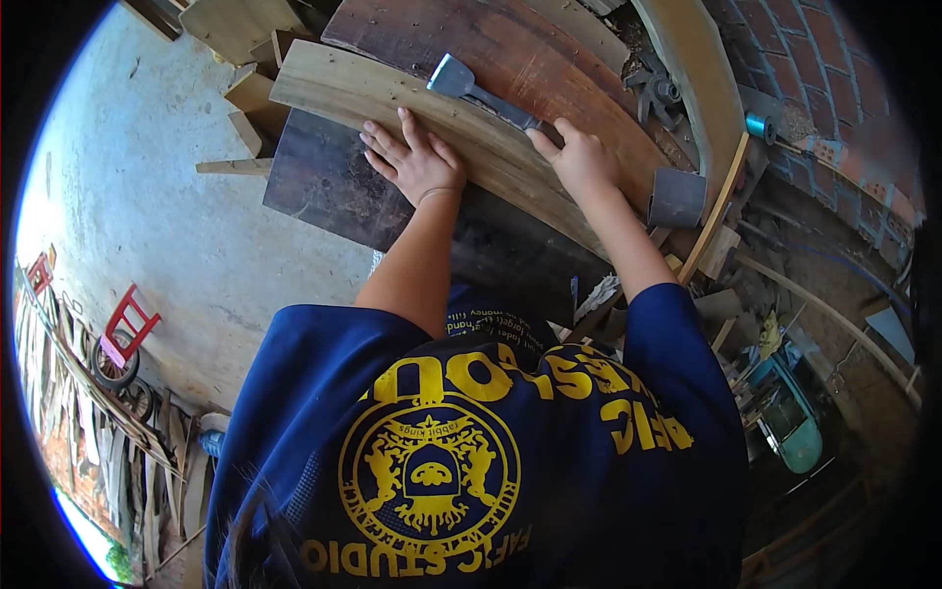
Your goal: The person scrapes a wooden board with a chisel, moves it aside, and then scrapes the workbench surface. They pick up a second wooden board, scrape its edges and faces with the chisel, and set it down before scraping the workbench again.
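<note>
A pale concrete floor (186,147) spreads from nine to eleven o'clock. The person's dark blue T-shirt (608,481), printed in yellow, fills the six o'clock side, and a brick wall (785,49) stands at two o'clock. Toward twelve o'clock lie the boards: a reddish-brown board (579,83) farthest from the body, a light-brown wooden plank (334,83) next, and a dark board (324,177) on the near side, its end jutting toward ten o'clock.

The broad-bladed metal hand tool (496,102) is at twelve o'clock, its handle toward one and its flared blade pointing to about ten from the grip. The blade is over the far edge of the plank; whether it touches wood, I cannot tell.

The left hand (424,167), just short of twelve o'clock, is laid flat with its fingers spread well apart, the index resting on the plank and pointing to eleven, the thumb out toward one. The right hand (582,162), at one o'clock, is wrapped around the tool's handle, thumb and index finger at its front; the other fingers are mostly hidden.
</note>
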